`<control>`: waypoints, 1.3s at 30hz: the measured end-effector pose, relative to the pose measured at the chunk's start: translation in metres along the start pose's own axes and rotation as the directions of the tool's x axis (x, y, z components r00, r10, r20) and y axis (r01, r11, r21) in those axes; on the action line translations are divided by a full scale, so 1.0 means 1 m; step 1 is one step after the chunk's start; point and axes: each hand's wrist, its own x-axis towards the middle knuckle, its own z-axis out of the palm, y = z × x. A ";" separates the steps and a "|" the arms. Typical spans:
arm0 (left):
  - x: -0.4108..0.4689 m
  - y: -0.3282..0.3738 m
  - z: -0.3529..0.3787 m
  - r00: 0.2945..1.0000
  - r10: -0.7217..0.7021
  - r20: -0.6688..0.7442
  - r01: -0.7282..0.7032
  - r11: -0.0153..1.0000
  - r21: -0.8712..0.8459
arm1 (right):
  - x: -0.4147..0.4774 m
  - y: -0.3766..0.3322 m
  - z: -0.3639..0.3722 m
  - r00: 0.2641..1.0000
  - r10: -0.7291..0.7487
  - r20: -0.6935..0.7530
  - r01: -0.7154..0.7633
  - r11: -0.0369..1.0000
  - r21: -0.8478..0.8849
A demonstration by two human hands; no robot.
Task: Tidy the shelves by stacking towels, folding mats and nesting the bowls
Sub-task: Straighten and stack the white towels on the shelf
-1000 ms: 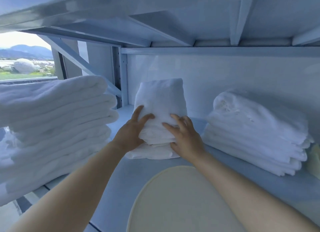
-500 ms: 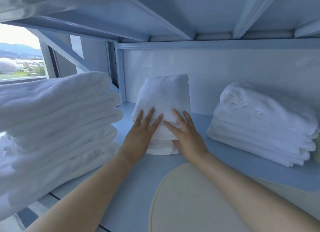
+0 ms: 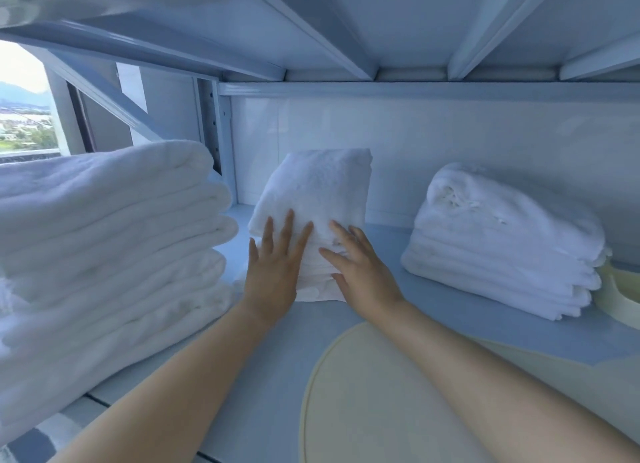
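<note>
Three stacks of folded white towels: left (image 3: 104, 241), middle (image 3: 315, 199), right (image 3: 502, 241).
</note>
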 end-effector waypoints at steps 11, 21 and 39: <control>0.027 -0.031 0.000 0.983 0.089 0.163 -0.063 0.986 -0.155 | 0.013 -0.007 0.011 0.999 -0.021 -0.026 0.022 0.999 0.034; 0.020 0.016 -0.009 0.981 -0.025 -0.194 -0.038 0.948 -0.315 | -0.010 0.015 -0.014 0.984 -0.034 -0.177 0.048 0.996 0.073; 0.068 0.222 -0.046 0.880 0.394 -0.266 -0.475 0.743 -0.472 | -0.126 0.153 -0.137 0.929 0.179 -0.325 -0.271 0.926 -0.263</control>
